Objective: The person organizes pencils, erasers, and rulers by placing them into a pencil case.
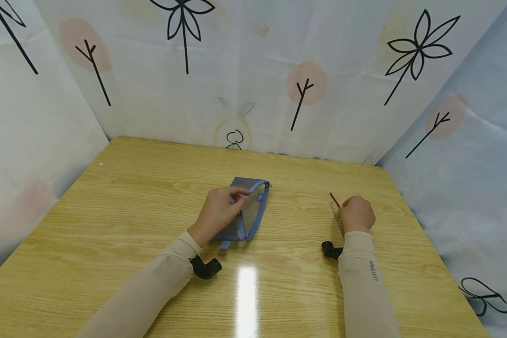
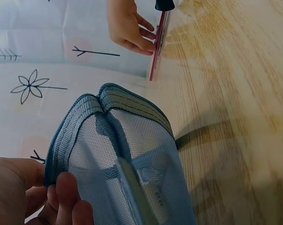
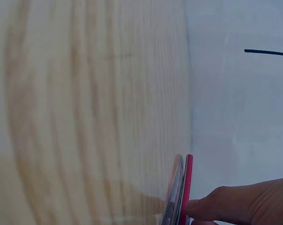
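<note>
On the right of the head view, the right grip [image 1: 357, 214] covered the lower end of the red stick [image 1: 334, 200], and marks on the ruler [image 1: 336, 215] were too tiny to read! Left wrist view: the bottom edge chopped the pouch [image 2: 153, 136]!

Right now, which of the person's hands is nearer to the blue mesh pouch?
Left. The left hand pinches the blue mesh pouch at its edge; the right hand is apart from it, to its right, holding a slim red stick.

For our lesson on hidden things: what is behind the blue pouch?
In the head view, the wooden table, then a patterned sheet, lie behind the blue pouch. What its fabric and the left hand cover cannot be seen.
</note>
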Available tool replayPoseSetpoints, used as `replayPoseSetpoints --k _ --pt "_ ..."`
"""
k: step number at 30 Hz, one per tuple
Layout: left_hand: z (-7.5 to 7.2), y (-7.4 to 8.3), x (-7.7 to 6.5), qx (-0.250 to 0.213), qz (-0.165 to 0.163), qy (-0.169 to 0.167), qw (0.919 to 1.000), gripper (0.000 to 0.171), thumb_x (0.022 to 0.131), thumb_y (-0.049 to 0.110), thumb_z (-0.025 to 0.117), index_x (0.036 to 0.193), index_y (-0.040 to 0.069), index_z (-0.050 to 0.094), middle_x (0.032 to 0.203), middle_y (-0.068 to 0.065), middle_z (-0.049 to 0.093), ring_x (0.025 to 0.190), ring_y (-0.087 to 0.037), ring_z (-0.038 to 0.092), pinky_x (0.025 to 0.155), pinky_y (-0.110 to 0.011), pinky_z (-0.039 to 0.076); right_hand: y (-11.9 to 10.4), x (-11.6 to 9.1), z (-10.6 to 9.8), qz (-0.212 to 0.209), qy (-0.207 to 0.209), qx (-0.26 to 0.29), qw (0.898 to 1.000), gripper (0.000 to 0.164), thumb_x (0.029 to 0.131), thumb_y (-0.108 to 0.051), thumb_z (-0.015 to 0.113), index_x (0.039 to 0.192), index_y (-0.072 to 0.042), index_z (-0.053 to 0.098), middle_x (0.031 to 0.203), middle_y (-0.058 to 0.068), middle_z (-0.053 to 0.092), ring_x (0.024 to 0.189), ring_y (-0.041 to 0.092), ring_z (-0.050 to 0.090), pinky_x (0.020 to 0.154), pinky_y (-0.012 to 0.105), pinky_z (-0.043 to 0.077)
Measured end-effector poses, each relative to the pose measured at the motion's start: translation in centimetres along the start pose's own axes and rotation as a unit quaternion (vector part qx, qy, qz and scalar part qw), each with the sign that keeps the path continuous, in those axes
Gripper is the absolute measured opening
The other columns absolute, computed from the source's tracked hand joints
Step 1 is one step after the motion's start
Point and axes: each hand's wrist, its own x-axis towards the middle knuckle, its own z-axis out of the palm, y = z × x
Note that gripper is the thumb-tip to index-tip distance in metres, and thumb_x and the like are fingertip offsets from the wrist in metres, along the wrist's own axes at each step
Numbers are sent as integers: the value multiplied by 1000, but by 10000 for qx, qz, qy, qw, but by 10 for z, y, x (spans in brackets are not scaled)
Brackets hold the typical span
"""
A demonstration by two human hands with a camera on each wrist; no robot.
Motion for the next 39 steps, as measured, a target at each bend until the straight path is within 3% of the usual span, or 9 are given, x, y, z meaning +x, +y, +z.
replayPoseSetpoints --k 4,11,18,27,39 --pt "-1 0 0 7 19 3 10000 23 97 19 63 115 9 74 75 1 66 51 -19 65 42 -27 46 0 1 2 12 56 -97 9999 20 87 -6 59 98 -1 75 102 24 71 87 42 68 63 52 54" --pt "-1 1 0 -13 -31 0 10000 21 97 18 63 113 12 75 74 2 66 51 -19 65 43 -27 46 -2 0 0 -3 0 -199 9998 25 87 -2 57 67 -7 71 78 18 71 71 35 67 48 42 47" --pt "-2 1 1 4 -101 -49 9999 21 97 19 62 113 15 75 74 2 65 50 -18 65 43 -28 47 -2 1 2 14 2 -242 9997 21 89 -1 57 80 -4 76 89 23 72 80 41 69 55 49 52" --pt "-2 0 0 -28 -58 -23 10000 21 97 19 62 113 15 74 74 2 65 51 -20 65 44 -28 47 -5 1 4 87 -93 -357 9993 22 91 1 53 76 4 70 84 29 68 75 43 67 54 49 51" --pt "-4 0 1 6 -67 -36 10000 21 97 21 62 114 15 74 74 2 65 52 -20 66 43 -28 47 -8 0 3 80 -287 -440 9986 17 88 3 56 92 11 71 96 34 67 84 46 67 62 54 54"
